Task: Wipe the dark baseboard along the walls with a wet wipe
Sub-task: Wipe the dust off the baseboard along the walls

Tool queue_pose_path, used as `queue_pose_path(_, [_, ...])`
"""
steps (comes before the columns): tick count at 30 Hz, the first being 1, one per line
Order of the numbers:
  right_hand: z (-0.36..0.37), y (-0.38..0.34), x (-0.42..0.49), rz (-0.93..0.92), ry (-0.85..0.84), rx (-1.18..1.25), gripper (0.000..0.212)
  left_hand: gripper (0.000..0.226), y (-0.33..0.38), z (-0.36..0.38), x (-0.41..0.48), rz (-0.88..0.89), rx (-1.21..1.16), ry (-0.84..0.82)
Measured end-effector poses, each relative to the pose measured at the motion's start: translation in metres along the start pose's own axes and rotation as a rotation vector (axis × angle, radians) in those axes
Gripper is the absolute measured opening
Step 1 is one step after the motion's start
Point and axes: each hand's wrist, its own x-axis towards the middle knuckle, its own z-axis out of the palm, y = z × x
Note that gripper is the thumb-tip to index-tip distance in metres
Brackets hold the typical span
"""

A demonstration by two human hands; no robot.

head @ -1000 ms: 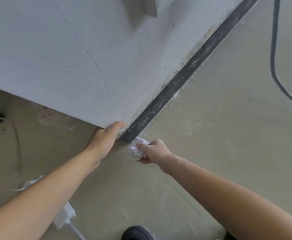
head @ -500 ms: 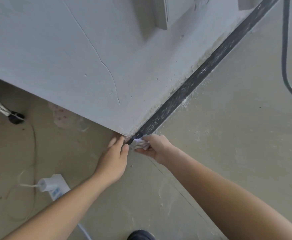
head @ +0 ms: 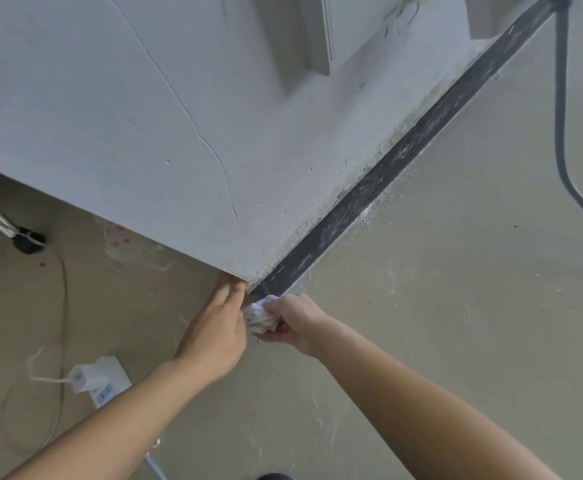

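Observation:
The dark baseboard [head: 380, 181] runs diagonally from the wall's outer corner up to the top right, streaked with pale dust. My right hand [head: 295, 320] grips a crumpled white wet wipe [head: 260, 315] just below the baseboard's near end at the corner. My left hand [head: 215, 336] lies flat with straight fingers, its fingertips touching the bottom of the wall corner, right beside the wipe.
A white wall [head: 179, 116] with a long crack fills the upper left. A dark cable [head: 561, 133] trails over the floor at the right. A white power strip with a plugged charger [head: 98, 379] lies at the lower left. A black plug [head: 27, 239] sits further left.
My left hand has slid down off the wall corner's edge and now lies flat by the wipe. The right hand with the wipe stays at the baseboard's end. The view has shifted.

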Motion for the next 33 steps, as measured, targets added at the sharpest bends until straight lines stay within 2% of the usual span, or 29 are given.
queue_pose_path(2, [-0.003, -0.014, -0.002, -0.016, -0.006, 0.063, 0.01, 0.061, -0.003, 0.0, 0.001, 0.003, -0.005, -0.01])
queue_pose_path(5, [-0.032, -0.053, -0.015, -0.131, 0.019, 0.127, 0.013, 0.064, -0.009, 0.002, 0.0, 0.03, 0.007, -0.017])
queue_pose_path(7, [-0.054, -0.074, -0.026, -0.228, 0.009, 0.265, 0.017, 0.065, -0.011, 0.003, 0.001, 0.039, 0.031, -0.007])
queue_pose_path(9, [-0.068, -0.082, -0.032, -0.318, 0.009, 0.419, 0.018, 0.064, -0.01, 0.003, 0.001, 0.032, 0.053, -0.005])
queue_pose_path(11, [-0.07, -0.074, -0.032, -0.334, 0.068, 0.465, 0.02, 0.063, -0.007, 0.002, 0.0, 0.023, 0.071, -0.005])
queue_pose_path(14, [-0.056, -0.032, -0.018, -0.166, 0.07, 0.236, 0.027, 0.064, -0.003, 0.002, -0.005, 0.013, 0.101, -0.016])
queue_pose_path(17, [-0.029, 0.006, -0.001, -0.014, 0.001, -0.052, 0.018, 0.069, 0.0, 0.0, -0.005, 0.006, 0.102, -0.008])
queue_pose_path(20, [-0.016, 0.003, 0.011, -0.028, 0.01, 0.004, 0.017, 0.072, 0.001, 0.0, -0.004, -0.004, 0.108, -0.014])
queue_pose_path(26, [-0.045, -0.067, -0.007, -0.096, 0.117, 0.011, 0.014, 0.072, -0.004, 0.002, -0.003, 0.005, 0.146, -0.03])
queue_pose_path(28, [-0.062, -0.089, -0.015, -0.187, 0.168, 0.098, 0.013, 0.072, -0.008, 0.002, -0.002, 0.03, 0.15, -0.02])
queue_pose_path(30, [-0.077, -0.096, -0.012, -0.316, 0.255, 0.304, 0.014, 0.071, -0.009, 0.003, -0.002, 0.033, 0.149, -0.021])
queue_pose_path(32, [-0.087, -0.087, -0.004, -0.389, 0.331, 0.459, 0.025, 0.071, -0.005, 0.004, -0.003, 0.002, 0.149, -0.027])
queue_pose_path(33, [-0.088, -0.076, 0.002, -0.375, 0.336, 0.45, 0.032, 0.071, -0.003, 0.004, -0.004, -0.014, 0.151, -0.031])
